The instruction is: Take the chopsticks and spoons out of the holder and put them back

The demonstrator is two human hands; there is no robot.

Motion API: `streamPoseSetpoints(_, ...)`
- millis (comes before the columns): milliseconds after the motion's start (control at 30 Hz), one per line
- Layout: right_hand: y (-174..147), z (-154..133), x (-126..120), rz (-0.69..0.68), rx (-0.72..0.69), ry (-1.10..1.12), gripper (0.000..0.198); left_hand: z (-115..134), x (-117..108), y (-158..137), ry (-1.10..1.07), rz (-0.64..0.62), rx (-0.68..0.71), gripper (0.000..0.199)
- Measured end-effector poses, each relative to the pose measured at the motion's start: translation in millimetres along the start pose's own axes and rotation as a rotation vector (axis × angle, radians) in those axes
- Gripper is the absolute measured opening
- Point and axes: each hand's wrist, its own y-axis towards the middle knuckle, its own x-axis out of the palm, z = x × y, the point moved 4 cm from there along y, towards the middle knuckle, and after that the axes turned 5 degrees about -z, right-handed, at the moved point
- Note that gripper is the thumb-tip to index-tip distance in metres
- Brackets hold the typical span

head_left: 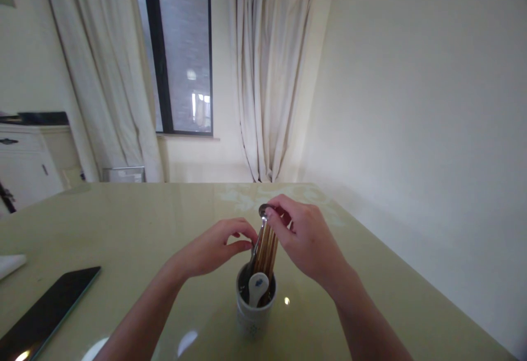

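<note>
A pale cup (252, 321) stands upright on the glossy green table (135, 221), between the person's forearms and close to the near edge of the view. A bundle of wooden chopsticks (267, 251) rises from it, and a short white spoon (258, 286) with a blue mark leans at the front of its rim.

The right hand (307, 235) is above the cup, its thumb and fingers pinching the rounded top of a metal spoon (262, 210) beside the upper ends of the chopsticks. The left hand (212, 247) comes in from the other side, thumb and fingers drawn together at a slim metal handle (253, 252); whether they grip it or only touch it, I cannot tell.

A dark tablet (47, 311) lies on the table, well to the left of the cup. Beyond the table, light curtains (274, 65) hang beside a dark-framed window (185, 54).
</note>
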Motion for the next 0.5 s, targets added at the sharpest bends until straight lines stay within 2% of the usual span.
streamPoseSetpoints(167,-5,-2,22,-0.242,0.032,-0.152,0.016,-2,1,3,-0.029,0.022,-0.015,0.015)
streamPoseSetpoints(333,-13,-6,35,-0.339,0.021,-0.167,0.009,-6,5,5,-0.134,-0.006,-0.016,0.014)
streamPoseSetpoints(433,-25,3,32,-0.272,0.048,-0.055,0.010,-5,5,4,-0.130,-0.036,-0.046,0.019)
streamPoseSetpoints(500,-40,17,32,-0.115,0.085,0.069,0.016,-1,3,3,-0.083,-0.037,-0.047,0.023)
